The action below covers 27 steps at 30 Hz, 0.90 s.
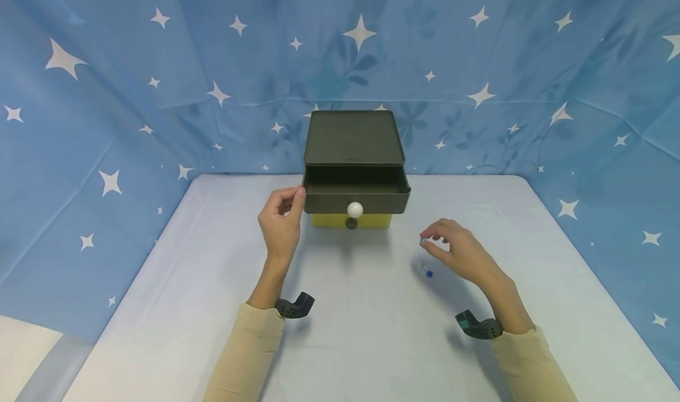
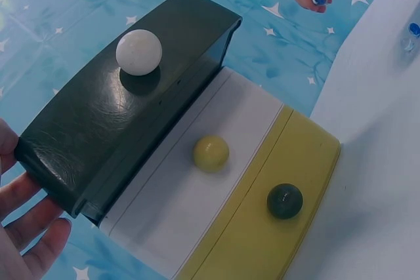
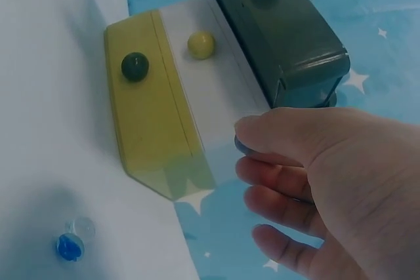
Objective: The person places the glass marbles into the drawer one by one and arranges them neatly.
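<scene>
A small drawer unit has its dark green top drawer [image 1: 329, 204] pulled out, with a white round knob [image 2: 139, 52] on the front. My left hand [image 1: 283, 222] holds this drawer at its left front corner between thumb and fingers. Right of the unit, my right hand [image 1: 464, 253] is raised over the table, pinching a small blue marble-like piece [image 2: 319, 0] mostly hidden by the fingertips. Below that hand, a small blue piece [image 3: 69, 247] lies on the table against a clear round piece [image 3: 83, 229].
Under the open drawer are a white drawer [image 2: 164, 181] with a yellow knob [image 2: 210, 153] and a yellow drawer [image 2: 236, 240] with a dark green knob [image 2: 285, 201], both closed. The white table [image 1: 350, 343] ends at a blue star-patterned curtain [image 1: 255, 136] behind the unit.
</scene>
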### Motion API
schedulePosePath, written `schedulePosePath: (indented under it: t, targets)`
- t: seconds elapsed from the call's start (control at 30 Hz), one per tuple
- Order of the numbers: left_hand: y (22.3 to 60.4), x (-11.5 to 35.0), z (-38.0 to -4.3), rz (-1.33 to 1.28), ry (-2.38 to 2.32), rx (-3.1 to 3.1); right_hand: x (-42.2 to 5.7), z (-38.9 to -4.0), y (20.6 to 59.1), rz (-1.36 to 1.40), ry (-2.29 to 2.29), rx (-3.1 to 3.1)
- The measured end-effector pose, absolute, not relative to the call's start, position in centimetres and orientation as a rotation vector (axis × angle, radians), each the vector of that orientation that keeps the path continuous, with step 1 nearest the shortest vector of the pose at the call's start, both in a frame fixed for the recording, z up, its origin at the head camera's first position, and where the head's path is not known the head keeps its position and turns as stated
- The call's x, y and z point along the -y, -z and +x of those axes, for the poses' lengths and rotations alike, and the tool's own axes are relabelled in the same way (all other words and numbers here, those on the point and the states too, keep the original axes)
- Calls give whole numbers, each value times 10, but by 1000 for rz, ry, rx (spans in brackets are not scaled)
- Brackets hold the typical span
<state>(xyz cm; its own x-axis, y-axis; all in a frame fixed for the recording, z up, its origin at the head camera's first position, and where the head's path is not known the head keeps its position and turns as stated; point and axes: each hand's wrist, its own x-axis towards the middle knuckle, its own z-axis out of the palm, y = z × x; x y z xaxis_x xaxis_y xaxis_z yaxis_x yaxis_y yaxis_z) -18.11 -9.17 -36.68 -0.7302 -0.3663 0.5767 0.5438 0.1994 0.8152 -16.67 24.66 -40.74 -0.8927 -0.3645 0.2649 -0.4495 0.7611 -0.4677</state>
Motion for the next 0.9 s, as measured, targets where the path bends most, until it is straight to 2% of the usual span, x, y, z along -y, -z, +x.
schedulePosePath:
  t: [0.9]
  targets:
    - [366, 91, -180, -168, 1615, 1770, -229, -165, 397, 696, -783, 2557]
